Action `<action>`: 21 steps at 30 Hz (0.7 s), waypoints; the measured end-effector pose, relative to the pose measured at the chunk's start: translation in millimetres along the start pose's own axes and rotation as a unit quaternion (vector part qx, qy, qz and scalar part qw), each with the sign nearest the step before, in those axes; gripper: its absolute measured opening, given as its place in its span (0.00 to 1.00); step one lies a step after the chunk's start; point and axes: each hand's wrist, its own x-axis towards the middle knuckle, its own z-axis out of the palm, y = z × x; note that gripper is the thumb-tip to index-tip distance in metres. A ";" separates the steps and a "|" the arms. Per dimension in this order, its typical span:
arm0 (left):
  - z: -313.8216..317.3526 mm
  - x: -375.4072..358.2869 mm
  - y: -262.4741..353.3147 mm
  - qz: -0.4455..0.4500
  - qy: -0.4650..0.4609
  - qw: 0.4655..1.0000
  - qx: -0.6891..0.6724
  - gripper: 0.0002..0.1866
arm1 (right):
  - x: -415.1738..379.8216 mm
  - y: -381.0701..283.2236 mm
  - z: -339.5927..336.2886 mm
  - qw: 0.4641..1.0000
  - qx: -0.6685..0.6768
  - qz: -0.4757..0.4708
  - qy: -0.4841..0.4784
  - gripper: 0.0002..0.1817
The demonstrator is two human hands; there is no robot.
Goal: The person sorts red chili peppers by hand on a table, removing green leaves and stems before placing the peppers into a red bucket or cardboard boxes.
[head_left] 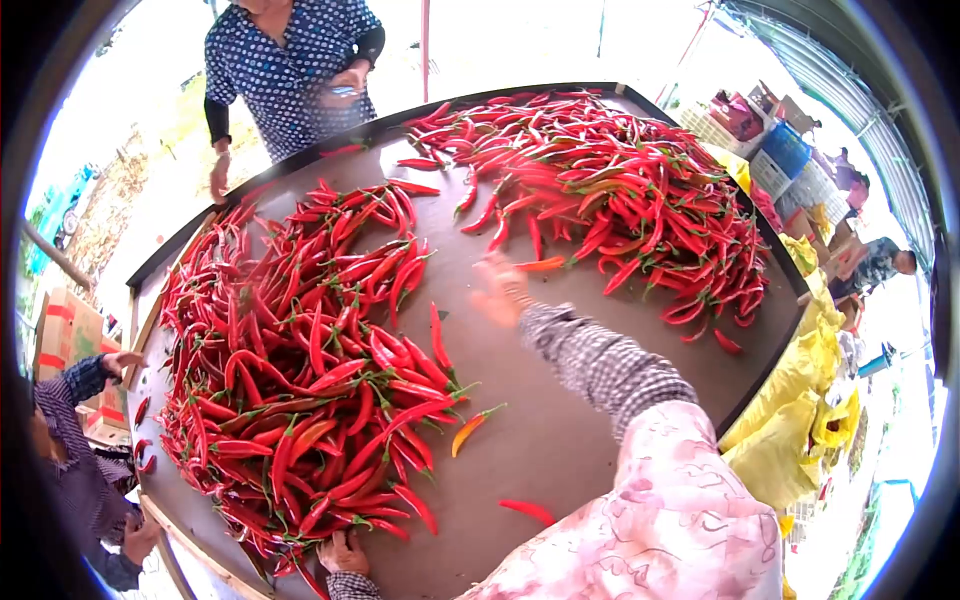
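Note:
My left hand (342,553) is at the near edge of the left heap of red chili peppers (300,400), touching it. Its fingertips are lost among the peppers, so their grip cannot be made out. Out over the middle of the table, my right hand (503,290) is smeared by motion, with fingers apart and nothing visible in them. Just beyond it lies an orange-red pepper (541,264), near the right heap of red chili peppers (640,190). A yellow-orange pepper (474,430) and a single red pepper (527,511) lie on the brown tabletop (560,400).
A raised dark rim (775,365) borders the table. Across it stands a person in a dotted shirt (290,75); another in a checked sleeve (85,470) is at the left. Yellow sacks (790,440), crates (770,175) and cardboard boxes (70,335) surround the table.

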 end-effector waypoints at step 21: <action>7.9 9.3 4.3 -0.147 -0.138 0.971 0.130 0.13 | -35.2 226.0 -157.1 0.858 -0.115 0.480 -0.145 0.30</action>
